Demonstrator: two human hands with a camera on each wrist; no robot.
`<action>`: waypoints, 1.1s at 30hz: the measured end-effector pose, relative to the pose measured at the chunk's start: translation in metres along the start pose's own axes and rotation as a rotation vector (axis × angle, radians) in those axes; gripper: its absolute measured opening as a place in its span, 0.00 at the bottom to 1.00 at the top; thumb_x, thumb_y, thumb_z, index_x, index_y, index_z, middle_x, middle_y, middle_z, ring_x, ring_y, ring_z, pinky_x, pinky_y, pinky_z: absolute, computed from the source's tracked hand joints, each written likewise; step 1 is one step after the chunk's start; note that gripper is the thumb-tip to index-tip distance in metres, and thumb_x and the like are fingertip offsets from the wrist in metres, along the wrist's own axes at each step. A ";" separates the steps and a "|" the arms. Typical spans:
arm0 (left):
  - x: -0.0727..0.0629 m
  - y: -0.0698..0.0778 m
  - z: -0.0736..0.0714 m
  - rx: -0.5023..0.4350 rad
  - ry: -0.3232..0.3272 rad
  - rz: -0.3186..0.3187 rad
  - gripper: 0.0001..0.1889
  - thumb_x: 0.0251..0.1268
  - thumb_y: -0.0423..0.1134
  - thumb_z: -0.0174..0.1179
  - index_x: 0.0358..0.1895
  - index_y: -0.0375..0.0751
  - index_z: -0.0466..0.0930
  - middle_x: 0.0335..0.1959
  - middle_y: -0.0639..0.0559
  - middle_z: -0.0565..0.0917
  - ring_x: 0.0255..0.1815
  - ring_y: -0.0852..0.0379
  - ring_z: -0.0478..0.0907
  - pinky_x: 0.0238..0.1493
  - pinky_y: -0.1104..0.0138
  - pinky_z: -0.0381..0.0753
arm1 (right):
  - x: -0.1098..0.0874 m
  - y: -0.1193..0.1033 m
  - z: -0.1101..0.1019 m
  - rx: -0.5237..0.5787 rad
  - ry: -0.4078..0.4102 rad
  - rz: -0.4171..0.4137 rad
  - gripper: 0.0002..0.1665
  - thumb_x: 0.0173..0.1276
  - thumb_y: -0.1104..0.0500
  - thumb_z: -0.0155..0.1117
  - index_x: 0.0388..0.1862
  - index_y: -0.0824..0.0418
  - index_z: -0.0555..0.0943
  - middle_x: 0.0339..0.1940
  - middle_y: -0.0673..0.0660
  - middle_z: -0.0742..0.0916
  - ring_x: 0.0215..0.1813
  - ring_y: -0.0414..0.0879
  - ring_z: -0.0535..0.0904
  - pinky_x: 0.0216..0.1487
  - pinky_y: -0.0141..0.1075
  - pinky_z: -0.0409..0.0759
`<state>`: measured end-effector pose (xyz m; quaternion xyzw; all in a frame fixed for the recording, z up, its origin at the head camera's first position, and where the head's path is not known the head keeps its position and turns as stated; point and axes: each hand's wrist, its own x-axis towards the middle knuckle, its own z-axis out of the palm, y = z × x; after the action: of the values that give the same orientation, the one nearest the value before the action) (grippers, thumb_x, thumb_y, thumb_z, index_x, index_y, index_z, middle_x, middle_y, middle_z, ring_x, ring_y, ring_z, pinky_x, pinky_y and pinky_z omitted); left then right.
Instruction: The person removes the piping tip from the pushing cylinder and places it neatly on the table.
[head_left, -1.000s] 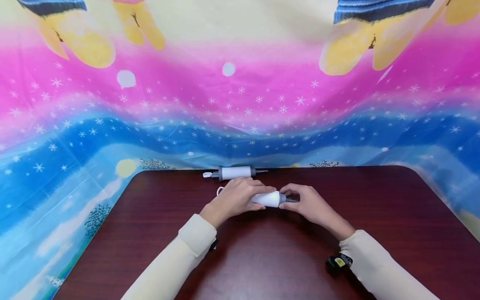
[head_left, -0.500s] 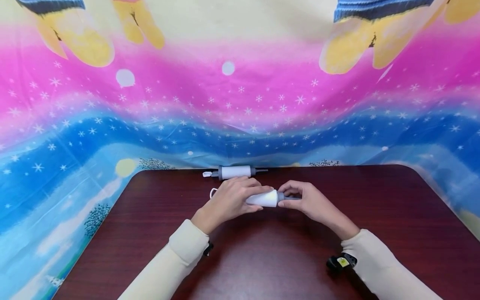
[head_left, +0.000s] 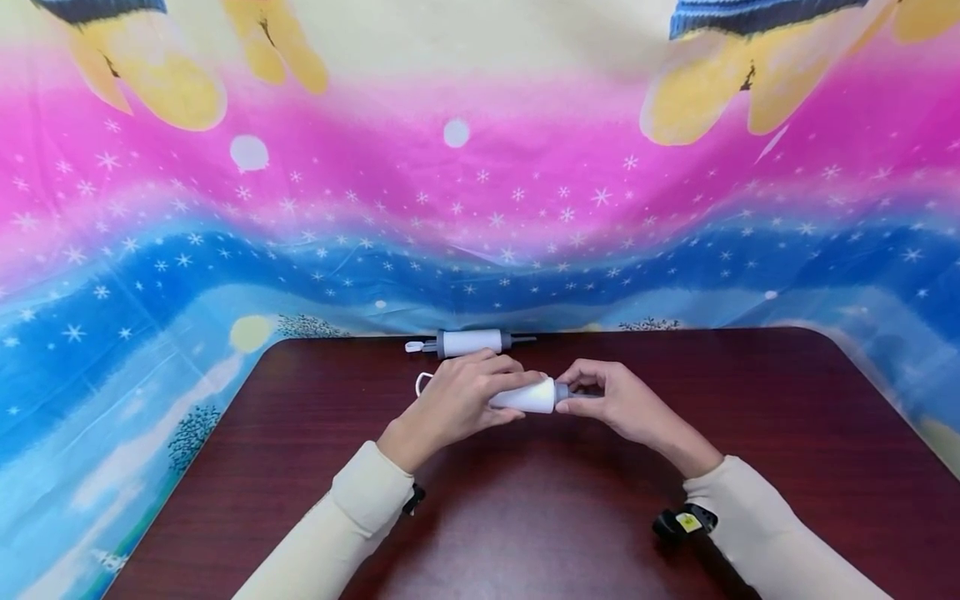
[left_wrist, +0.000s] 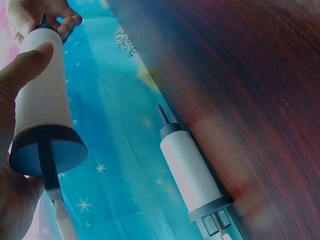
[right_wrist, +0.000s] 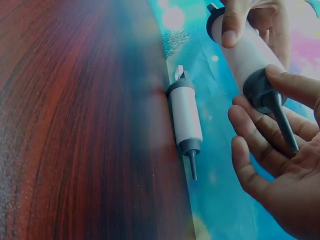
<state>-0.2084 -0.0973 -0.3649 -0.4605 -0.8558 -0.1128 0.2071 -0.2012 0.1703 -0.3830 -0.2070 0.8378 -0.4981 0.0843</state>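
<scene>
A white and grey balloon pump [head_left: 534, 395] is held between both hands over the table. My left hand [head_left: 457, 398] grips its white barrel from the left, thumb along the near side. At the other end, my right hand [head_left: 618, 402] pinches the grey end cap [right_wrist: 260, 89] at the base of the thin nozzle [right_wrist: 285, 127]. The pump's dark flange [left_wrist: 48, 149] and pull rod [left_wrist: 48, 170] show in the left wrist view. A second, similar balloon pump [head_left: 472, 343] lies on its side behind the hands, touched by neither; its nozzle points right.
The dark red-brown wooden table [head_left: 337, 467] reaches back to a colourful printed cloth [head_left: 480, 200]. That cloth hangs as a backdrop behind the second pump and along the sides.
The left hand and the held pump have shifted slightly left. The right hand stays on the nozzle end, almost in place. The second pump has not moved.
</scene>
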 end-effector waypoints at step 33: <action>0.005 -0.002 -0.011 -0.268 -0.154 -0.122 0.27 0.61 0.47 0.77 0.65 0.55 0.85 0.54 0.56 0.89 0.52 0.59 0.84 0.52 0.61 0.86 | -0.006 -0.005 0.005 -0.097 0.059 -0.099 0.12 0.67 0.59 0.77 0.47 0.56 0.86 0.47 0.54 0.90 0.48 0.46 0.85 0.47 0.34 0.85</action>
<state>-0.2093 -0.0993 -0.3527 -0.4384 -0.8728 -0.2028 0.0701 -0.1932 0.1667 -0.3809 -0.2370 0.8518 -0.4666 0.0247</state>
